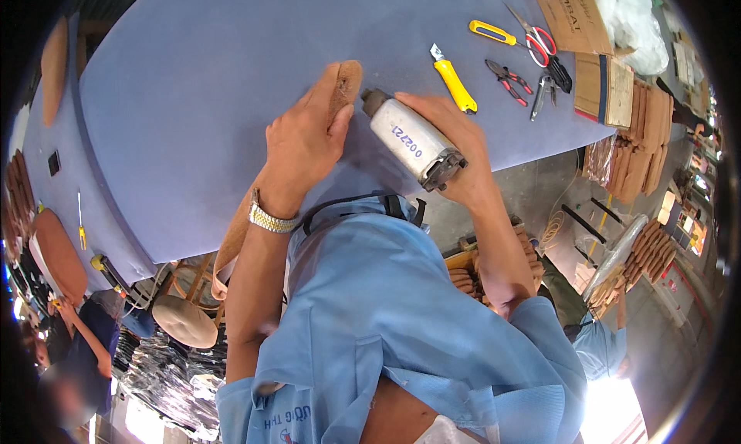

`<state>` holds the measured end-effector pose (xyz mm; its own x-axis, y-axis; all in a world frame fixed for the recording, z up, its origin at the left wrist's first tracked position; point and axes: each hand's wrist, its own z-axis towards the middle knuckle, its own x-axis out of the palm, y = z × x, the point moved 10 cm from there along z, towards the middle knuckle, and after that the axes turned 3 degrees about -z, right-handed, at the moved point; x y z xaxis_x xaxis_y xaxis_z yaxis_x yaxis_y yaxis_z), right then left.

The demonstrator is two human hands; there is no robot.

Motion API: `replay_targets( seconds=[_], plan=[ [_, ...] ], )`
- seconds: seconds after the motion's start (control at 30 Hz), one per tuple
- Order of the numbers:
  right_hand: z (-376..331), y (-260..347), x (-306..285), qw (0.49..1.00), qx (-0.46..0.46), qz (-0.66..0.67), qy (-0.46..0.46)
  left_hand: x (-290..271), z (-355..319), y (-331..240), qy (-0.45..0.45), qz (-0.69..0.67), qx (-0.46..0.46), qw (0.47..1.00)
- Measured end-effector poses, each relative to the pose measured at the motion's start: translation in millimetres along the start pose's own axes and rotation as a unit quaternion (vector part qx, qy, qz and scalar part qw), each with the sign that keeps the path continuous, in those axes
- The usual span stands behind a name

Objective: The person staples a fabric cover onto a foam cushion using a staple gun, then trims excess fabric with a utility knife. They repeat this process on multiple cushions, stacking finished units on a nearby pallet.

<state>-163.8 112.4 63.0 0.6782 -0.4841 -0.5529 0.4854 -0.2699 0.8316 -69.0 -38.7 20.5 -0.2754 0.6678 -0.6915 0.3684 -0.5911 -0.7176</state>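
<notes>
Held a brown padded piece (pixel 349 81) roughly upright in the left hand (pixel 305 139), pinched between thumb and fingers above the worktop (pixel 208 81), towards its near edge, and gripped a silver metal tool (pixel 405 141) in the right hand (pixel 463 139), with its dark nose (pixel 373 101) just short of the piece. Judged the piece light, soft-skinned, fairly stiff, best taken by its 2 faces; judged the tool heavy, rigid, perhaps slippery, best wrapped round the barrel.
</notes>
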Motion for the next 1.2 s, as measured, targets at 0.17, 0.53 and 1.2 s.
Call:
replay_targets(
  seconds=[0.17, 0.53, 1.2],
  plan=[
    [-42, -61, 8, 0.972, 0.157, -0.160, 0.066, 0, -1, 0, 0.008, 0.023, -0.009, 1.000],
    [-37, -76, 23, 0.991, 0.097, 0.057, -0.071, 26, -30, -19, -0.061, 0.059, 0.016, 0.996],
    [-5, -72, 54, 0.971, 0.070, 0.224, -0.053, 6, -40, -48, -0.041, -0.006, 0.073, 0.997]
  ],
)
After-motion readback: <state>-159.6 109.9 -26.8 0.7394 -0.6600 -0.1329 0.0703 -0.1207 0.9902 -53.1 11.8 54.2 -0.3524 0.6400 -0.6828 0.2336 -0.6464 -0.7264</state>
